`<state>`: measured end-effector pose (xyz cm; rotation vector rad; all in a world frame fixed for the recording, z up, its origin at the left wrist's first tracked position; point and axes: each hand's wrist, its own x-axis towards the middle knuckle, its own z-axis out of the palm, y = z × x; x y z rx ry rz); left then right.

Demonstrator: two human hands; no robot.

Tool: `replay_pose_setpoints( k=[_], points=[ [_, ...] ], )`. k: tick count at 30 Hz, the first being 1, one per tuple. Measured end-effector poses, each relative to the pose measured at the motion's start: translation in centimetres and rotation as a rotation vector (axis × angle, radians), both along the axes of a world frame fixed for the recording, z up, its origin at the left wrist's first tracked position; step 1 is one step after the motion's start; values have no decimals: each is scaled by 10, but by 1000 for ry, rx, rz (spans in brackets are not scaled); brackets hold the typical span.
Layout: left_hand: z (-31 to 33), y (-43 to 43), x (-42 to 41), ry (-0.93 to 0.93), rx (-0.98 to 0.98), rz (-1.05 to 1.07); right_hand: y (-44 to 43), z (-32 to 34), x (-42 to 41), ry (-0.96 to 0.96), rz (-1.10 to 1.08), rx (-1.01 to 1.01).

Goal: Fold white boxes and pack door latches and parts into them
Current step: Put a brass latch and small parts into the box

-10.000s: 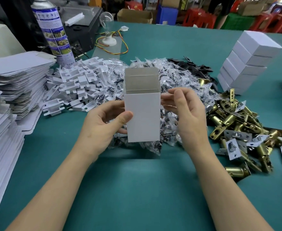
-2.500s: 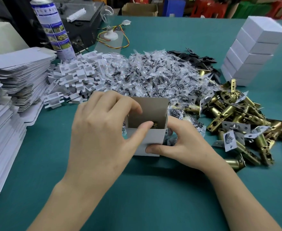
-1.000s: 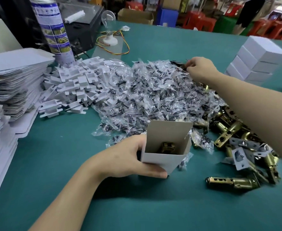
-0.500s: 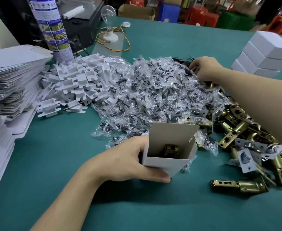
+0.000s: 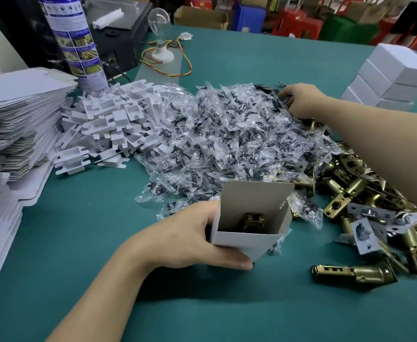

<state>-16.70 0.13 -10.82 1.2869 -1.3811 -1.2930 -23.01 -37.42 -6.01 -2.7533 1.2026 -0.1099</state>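
My left hand [image 5: 190, 239] grips an open white box [image 5: 245, 240] standing on the green table, thumb across its front wall. A brass door latch [image 5: 253, 220] stands inside it. My right hand [image 5: 300, 101] reaches to the far side of the heap of clear screw bags [image 5: 214, 134], fingers curled down among black parts [image 5: 280, 93]; what they hold is hidden. Brass latches [image 5: 365, 201] lie in a pile at the right, one latch [image 5: 353, 274] apart near the front.
Flat box blanks [image 5: 17, 114] are stacked at the left, white cardboard inserts [image 5: 108, 124] beside them. A spray can [image 5: 75, 43] and a bulb [image 5: 159, 23] stand at the back left. Folded white boxes [image 5: 395, 77] are stacked at the far right.
The box now has a latch in it and rests in my left hand alone. My right hand has reached across to the far black parts and stays there.
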Motion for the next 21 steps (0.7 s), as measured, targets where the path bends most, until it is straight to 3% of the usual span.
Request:
replay_pose_setpoints(
  k=[13, 21],
  points=[
    [3, 1, -2, 19, -24, 11, 9, 25, -10, -407, -91, -110],
    [3, 1, -12, -46, -71, 10, 100, 58, -24, -901, -29, 396]
  ],
)
